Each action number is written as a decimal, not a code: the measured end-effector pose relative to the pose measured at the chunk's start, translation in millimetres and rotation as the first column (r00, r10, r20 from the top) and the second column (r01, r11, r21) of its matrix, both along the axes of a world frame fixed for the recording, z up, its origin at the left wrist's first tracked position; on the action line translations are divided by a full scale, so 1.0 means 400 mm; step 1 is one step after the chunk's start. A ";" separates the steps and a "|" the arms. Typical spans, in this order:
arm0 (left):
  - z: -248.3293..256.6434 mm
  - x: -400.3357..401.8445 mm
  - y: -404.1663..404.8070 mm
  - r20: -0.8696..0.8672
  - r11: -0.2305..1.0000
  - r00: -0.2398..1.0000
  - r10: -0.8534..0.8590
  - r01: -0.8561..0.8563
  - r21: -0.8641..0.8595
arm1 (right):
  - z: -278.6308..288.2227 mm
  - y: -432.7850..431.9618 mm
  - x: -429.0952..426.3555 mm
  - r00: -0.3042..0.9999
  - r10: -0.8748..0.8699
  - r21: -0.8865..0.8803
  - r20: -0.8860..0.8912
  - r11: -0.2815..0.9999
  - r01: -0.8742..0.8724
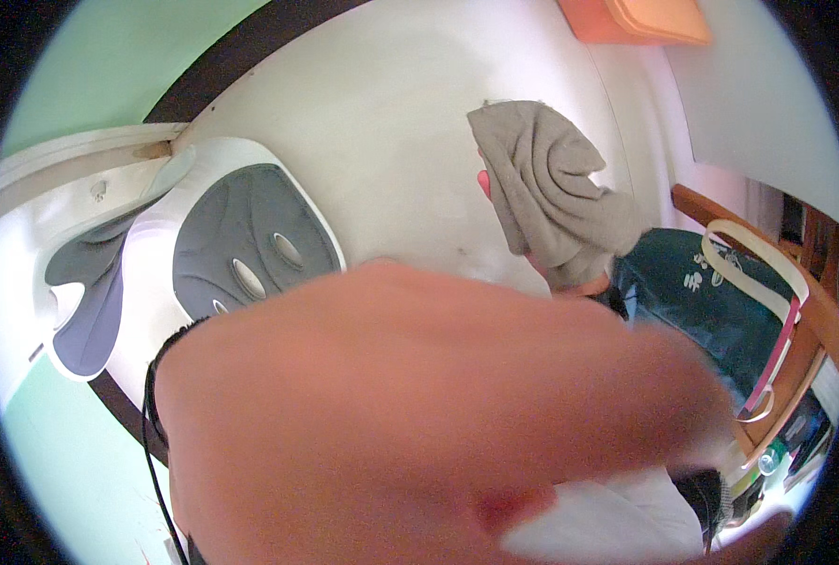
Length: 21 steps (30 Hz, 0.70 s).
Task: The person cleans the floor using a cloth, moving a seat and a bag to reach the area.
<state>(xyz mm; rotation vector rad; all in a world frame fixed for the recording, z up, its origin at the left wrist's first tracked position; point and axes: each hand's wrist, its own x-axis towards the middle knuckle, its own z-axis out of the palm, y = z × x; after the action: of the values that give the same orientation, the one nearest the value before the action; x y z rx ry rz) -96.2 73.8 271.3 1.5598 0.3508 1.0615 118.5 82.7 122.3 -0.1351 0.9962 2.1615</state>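
Note:
Very close to the camera, my left hand (419,374) appears as a large blurred shape across the lower middle, and its finger positions cannot be made out. Farther off, right of centre, my right hand (484,185) holds a crumpled grey-brown cloth (546,183). The cloth covers most of that hand; only a fingertip and a little skin near the wrist show. A white moulded seat with a dark grey pad (246,219) and oval slots stands at the left, partly behind my left hand.
An orange container (641,21) is at the top right. A dark teal bag (709,304) with cream handles leans by brown wooden furniture (825,296) at the right. Below it lies a plastic bottle (769,460) among clutter. A thin black cable (152,466) hangs at the lower left.

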 end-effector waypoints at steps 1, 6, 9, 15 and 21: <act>0.011 0.009 0.004 -0.028 1.000 1.000 -0.011 0.012 0.009 | -0.026 -0.002 0.010 0.999 -0.002 0.060 0.038 0.998 0.000; 0.043 0.012 -0.002 -0.177 1.000 0.984 -0.006 0.007 0.005 | -0.022 -0.020 0.005 0.975 -0.002 0.270 0.220 0.961 -0.059; 0.052 0.008 0.001 -0.239 1.000 0.971 0.007 -0.005 0.010 | 0.008 -0.016 -0.001 0.925 -0.055 0.456 0.377 0.880 -0.134; 0.076 -0.005 -0.008 -0.361 0.997 0.933 0.013 -0.039 -0.064 | 0.070 -0.013 0.009 0.955 0.037 0.378 0.296 0.913 -0.153; -0.193 -0.087 -0.041 -0.465 0.776 0.755 0.463 -0.599 -0.200 | 0.065 -0.021 -0.003 0.806 0.215 0.455 0.552 0.732 -0.507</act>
<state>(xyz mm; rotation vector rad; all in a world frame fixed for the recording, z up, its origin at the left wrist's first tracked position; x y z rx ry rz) -131.0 57.3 194.0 1.3695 1.2704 1.0350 117.3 74.5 148.4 -0.5727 -0.0199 2.5252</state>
